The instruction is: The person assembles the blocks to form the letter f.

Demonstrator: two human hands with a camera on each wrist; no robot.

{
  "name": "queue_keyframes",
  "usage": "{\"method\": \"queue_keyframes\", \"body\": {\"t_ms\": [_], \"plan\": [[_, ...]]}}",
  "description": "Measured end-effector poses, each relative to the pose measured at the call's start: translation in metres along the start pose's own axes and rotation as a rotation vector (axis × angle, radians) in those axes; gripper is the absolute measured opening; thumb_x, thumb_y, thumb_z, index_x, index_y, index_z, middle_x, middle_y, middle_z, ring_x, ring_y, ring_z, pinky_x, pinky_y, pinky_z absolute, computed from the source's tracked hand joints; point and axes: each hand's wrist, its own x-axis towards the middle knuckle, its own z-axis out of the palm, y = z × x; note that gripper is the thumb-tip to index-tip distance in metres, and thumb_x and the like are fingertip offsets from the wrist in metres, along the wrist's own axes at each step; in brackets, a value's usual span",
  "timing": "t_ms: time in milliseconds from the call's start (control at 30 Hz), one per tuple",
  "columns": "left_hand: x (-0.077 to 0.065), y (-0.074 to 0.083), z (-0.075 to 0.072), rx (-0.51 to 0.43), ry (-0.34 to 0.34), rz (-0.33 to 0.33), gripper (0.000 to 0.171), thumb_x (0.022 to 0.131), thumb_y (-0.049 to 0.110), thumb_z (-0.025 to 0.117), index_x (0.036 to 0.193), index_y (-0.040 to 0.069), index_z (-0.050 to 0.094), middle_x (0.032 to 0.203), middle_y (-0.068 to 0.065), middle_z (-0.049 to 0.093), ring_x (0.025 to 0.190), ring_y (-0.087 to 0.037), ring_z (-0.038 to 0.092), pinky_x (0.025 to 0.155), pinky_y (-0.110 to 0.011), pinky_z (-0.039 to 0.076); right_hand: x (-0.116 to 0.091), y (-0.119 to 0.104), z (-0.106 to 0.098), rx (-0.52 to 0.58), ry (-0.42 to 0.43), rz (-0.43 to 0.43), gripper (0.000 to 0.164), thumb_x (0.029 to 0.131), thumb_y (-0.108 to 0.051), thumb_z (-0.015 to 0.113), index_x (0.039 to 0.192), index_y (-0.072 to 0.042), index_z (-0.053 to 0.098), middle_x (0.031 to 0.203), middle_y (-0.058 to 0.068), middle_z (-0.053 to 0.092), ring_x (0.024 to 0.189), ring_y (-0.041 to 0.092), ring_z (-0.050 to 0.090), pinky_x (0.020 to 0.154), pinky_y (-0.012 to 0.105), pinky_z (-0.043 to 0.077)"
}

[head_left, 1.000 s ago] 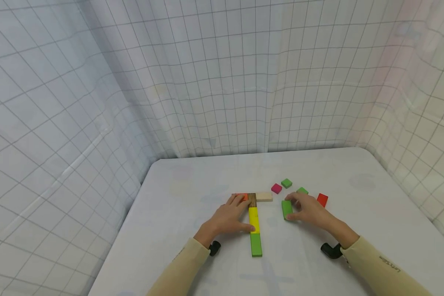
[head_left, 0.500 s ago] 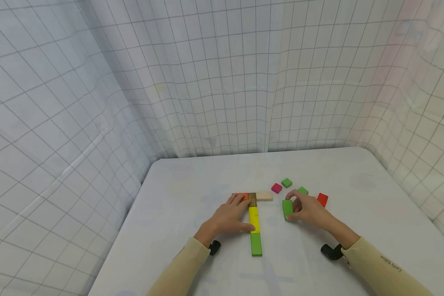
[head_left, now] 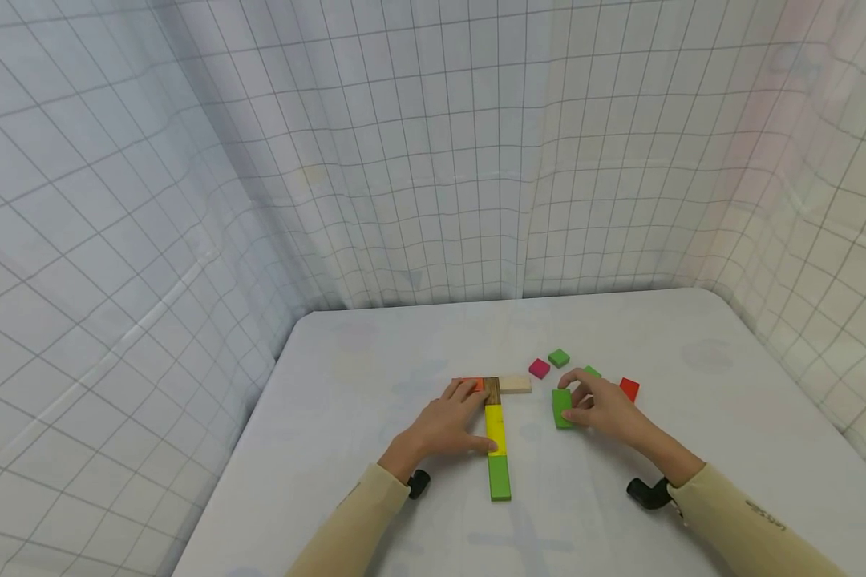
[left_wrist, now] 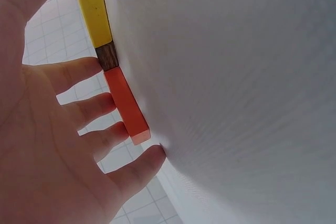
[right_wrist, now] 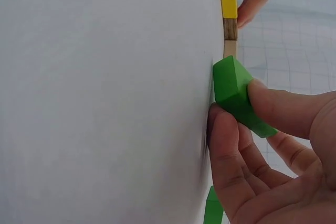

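Note:
My left hand [head_left: 442, 425] lies with fingers spread over a row of flat blocks. Its fingertips touch the orange block [left_wrist: 126, 103] and the dark brown block [head_left: 493, 393], while the thumb rests at the yellow block [head_left: 495, 426]. A green block [head_left: 500, 478] continues the line below the yellow one, and a cream block [head_left: 515, 385] extends right from the brown one. To the right, my right hand [head_left: 609, 413] pinches another green rectangular block [right_wrist: 231, 85] between thumb and fingers. That block is tilted, close over the white tabletop in the right wrist view.
Beyond the right hand lie a small pink block [head_left: 539, 369] and a small green block [head_left: 559, 358]. Another green block [head_left: 592, 372] is partly hidden behind the fingers. A red block [head_left: 629, 389] sits to the right. Gridded white curtains [head_left: 433, 200] surround the table [head_left: 375, 344].
My right thumb has shifted up along the green block, which has moved slightly to the right. The left hand and the row of blocks stay as they were.

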Motion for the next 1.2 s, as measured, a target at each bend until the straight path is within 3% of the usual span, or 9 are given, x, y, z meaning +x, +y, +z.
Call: {"method": "queue_keyframes", "body": {"t_ms": [567,1033,1200], "plan": [[0.002,0.0,0.002,0.015,0.003,0.004,0.096,0.082,0.071,0.067,0.158,0.02,0.034,0.165,-0.005,0.023,0.152,-0.027,0.017,0.105,-0.057,0.041,0.012,-0.01,0.0,-0.005,0.087,0.009,0.042,0.088,-0.012,0.08,0.124,-0.017,0.058,0.101,0.007,0.064,0.088,0.021,0.065,0.068,0.035,0.055],[0.002,0.0,0.0,0.017,-0.01,-0.004,0.097,0.082,0.071,0.067,0.158,0.022,0.033,0.165,-0.005,0.021,0.152,-0.028,0.015,0.106,-0.057,0.041,0.045,-0.032,-0.001,0.058,0.127,0.043,0.043,0.09,-0.014,0.078,0.126,-0.016,0.055,0.106,0.01,0.065,0.091,0.023,0.068,0.074,0.035,0.058],[0.001,0.001,-0.002,0.021,-0.012,0.0,0.097,0.082,0.072,0.066,0.158,0.021,0.034,0.165,-0.006,0.022,0.152,-0.029,0.016,0.106,-0.055,0.041,0.057,-0.039,-0.001,0.056,0.13,0.018,0.044,0.09,-0.015,0.078,0.127,-0.013,0.054,0.108,0.012,0.064,0.089,0.024,0.067,0.073,0.033,0.058]]}}
